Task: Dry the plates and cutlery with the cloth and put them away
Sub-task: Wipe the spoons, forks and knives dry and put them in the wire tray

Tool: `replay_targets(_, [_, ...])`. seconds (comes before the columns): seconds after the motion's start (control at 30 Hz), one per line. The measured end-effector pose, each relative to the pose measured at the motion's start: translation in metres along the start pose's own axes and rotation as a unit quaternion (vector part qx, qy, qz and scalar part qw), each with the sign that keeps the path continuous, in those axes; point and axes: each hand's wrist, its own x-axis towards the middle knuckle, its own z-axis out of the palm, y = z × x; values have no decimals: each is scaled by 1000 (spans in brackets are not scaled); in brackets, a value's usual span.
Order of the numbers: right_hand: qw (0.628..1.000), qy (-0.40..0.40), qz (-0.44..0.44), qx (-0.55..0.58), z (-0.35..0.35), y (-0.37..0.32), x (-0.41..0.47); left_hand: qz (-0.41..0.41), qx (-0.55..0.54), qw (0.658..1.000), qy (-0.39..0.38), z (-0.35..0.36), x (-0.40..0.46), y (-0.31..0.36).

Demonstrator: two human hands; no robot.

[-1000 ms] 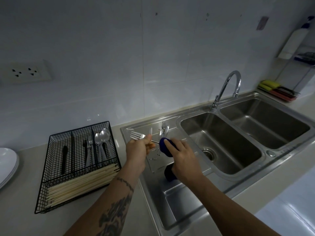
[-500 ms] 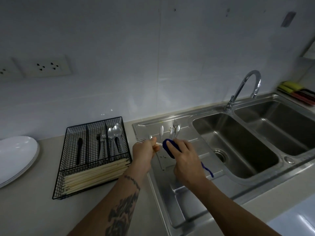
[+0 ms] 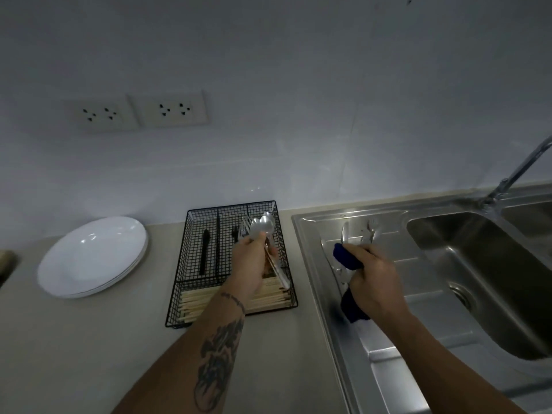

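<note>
My left hand [image 3: 252, 265] is shut on a silver fork [image 3: 245, 228] and holds it over the right compartment of the black wire cutlery basket [image 3: 191, 234], beside the spoons [image 3: 264, 224] lying there. My right hand [image 3: 375, 276] grips the dark blue cloth [image 3: 346, 258] above the steel drainboard [image 3: 394, 264], where a few pieces of wet cutlery [image 3: 370, 231] lie, partly hidden by the cloth. A stack of white plates [image 3: 92, 255] rests on the counter left of the basket.
The basket's front section holds several wooden chopsticks [image 3: 206, 303], and a black utensil [image 3: 205, 249] lies in its left slot. A deep sink basin [image 3: 484, 264] and tap [image 3: 522, 165] are at the right. Wall sockets [image 3: 173, 110] sit above the counter.
My left hand has carried the fork leftward from the drainboard to over the basket. My right hand stays at the drainboard with the cloth. The view has swung left.
</note>
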Motion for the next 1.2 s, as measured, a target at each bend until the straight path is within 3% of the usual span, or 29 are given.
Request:
replay_targets(0.1, [1000, -5, 4, 5, 12, -11, 10, -1, 51, 997, 61, -16, 26, 19])
replay_targets(0.27, [1000, -27, 4, -10, 30, -20, 16, -34, 38, 995, 81, -33, 74, 36])
replay_targets(0.4, [998, -53, 12, -26, 31, -17, 15, -22, 182, 980, 82, -35, 95, 23])
replay_targets(0.53, [996, -69, 40, -45, 22, -6, 15, 55, 348, 934, 59, -28, 89, 10])
replay_targets(0.7, [993, -67, 69, -69, 0, 14, 12, 194, 389, 895, 100, -9, 65, 1])
replay_targets(0.83, [987, -62, 91, -118, -22, 36, 7, 273, 423, 863, 52, 28, 54, -12])
replay_targets(1.03, [981, -76, 118, -132, -47, 77, 5, 254, 480, 829, -136, 122, 22, -63])
replay_targets(1.2, [982, -105, 115, -110, -68, 123, 10, 222, 522, 808, -159, 187, 13, -98])
